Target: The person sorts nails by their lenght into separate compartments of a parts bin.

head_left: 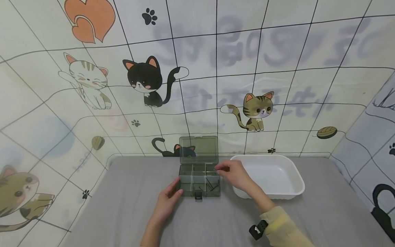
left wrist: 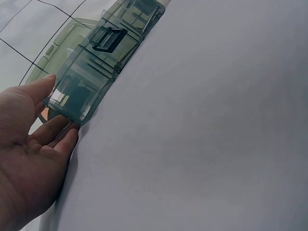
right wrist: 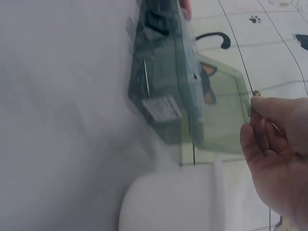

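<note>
A green see-through compartment box point(head_left: 200, 187) stands on the grey cloth, its lid point(head_left: 199, 150) raised at the back and its black latch point(head_left: 198, 195) facing front. My left hand point(head_left: 168, 200) grips the left end of the box, thumb and fingers about its corner. Over the back right compartment, my right hand point(head_left: 234, 173) pinches a small brass-coloured screw point(right wrist: 256, 93) between thumb and fingertips. Its round head shows above the fingers in the right wrist view; the rest is mostly hidden. Several thin dark screws point(head_left: 211, 186) lie in the front right compartment.
A white plastic tray point(head_left: 297, 183) stands just right of the box, under my right forearm. Grey cloth point(head_left: 129, 192) covers the table. Behind it rises a white sheet point(head_left: 200, 92) printed with cats and grid lines. A black strap device point(head_left: 258, 230) sits on my right wrist.
</note>
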`<state>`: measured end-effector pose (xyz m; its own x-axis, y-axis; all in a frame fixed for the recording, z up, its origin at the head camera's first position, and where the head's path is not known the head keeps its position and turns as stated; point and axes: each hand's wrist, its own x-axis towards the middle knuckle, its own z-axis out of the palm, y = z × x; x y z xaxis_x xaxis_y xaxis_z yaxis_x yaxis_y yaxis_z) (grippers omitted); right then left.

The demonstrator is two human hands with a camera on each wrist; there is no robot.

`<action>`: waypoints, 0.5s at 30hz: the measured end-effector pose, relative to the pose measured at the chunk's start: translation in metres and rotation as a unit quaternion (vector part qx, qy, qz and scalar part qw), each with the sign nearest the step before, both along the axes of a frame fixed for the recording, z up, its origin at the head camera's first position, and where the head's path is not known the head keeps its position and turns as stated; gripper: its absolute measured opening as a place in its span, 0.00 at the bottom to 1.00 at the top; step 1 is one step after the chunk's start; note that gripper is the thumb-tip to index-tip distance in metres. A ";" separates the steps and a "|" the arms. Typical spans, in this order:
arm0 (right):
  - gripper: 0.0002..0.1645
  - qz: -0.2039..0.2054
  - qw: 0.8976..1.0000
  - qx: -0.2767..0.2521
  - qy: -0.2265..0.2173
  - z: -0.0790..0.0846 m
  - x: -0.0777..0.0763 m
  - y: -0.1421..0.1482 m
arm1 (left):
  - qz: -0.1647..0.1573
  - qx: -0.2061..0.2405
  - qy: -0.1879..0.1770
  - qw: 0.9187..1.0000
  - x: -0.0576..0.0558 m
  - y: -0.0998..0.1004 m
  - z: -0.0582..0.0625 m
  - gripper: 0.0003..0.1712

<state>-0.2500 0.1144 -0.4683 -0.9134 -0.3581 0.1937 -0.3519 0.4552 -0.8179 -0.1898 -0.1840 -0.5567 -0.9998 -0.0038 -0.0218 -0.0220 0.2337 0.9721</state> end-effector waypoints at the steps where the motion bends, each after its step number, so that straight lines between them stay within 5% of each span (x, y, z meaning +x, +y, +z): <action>1: 0.08 0.006 1.000 -0.001 0.002 0.000 0.001 -0.003 | -0.001 0.000 -0.001 1.000 0.000 0.000 0.000 0.31; 15: 0.07 0.051 0.998 0.026 0.003 -0.017 0.006 -0.048 | -0.003 0.000 0.005 1.000 -0.001 -0.001 -0.002 0.31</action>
